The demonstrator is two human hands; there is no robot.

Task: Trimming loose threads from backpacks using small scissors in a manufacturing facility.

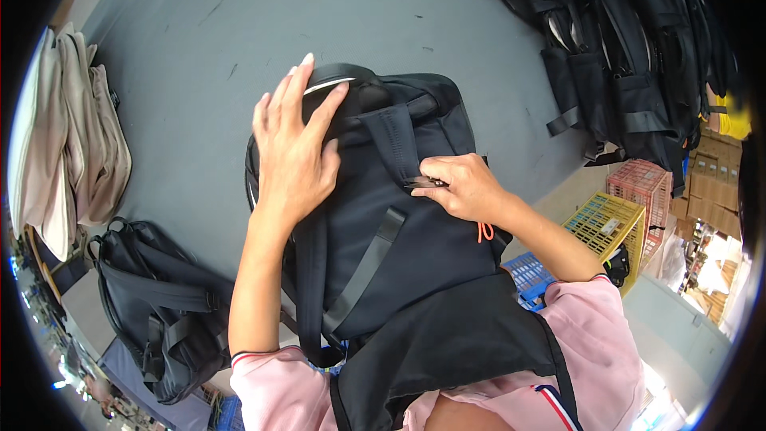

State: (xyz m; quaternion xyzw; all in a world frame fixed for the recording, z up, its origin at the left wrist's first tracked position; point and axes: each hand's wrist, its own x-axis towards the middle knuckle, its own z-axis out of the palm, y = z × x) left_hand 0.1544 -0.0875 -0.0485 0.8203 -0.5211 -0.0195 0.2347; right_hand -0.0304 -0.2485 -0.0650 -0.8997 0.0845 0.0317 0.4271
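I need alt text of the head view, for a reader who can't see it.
A person's left hand spreads over a black backpack on a grey table while the right hand holds a small tool, possibly snips, by a strap. Black bags are heaped at upper right, beige fabric at left, plastic crates at right.

A broad grey counter (183,128) with a smooth, matte top carried the things, a few short dark marks (233,71) scattered over its far half. A black backpack (431,247) lay flat near its front edge, straps uppermost. At the left edge rested a stack of beige fabric pieces (68,136), their ends drooping over the side. Nearer, a second black bag (159,295) lay across the front-left edge, partly beyond it. Along the right edge was a heap of black bags (622,48), some straps hanging past the rim.
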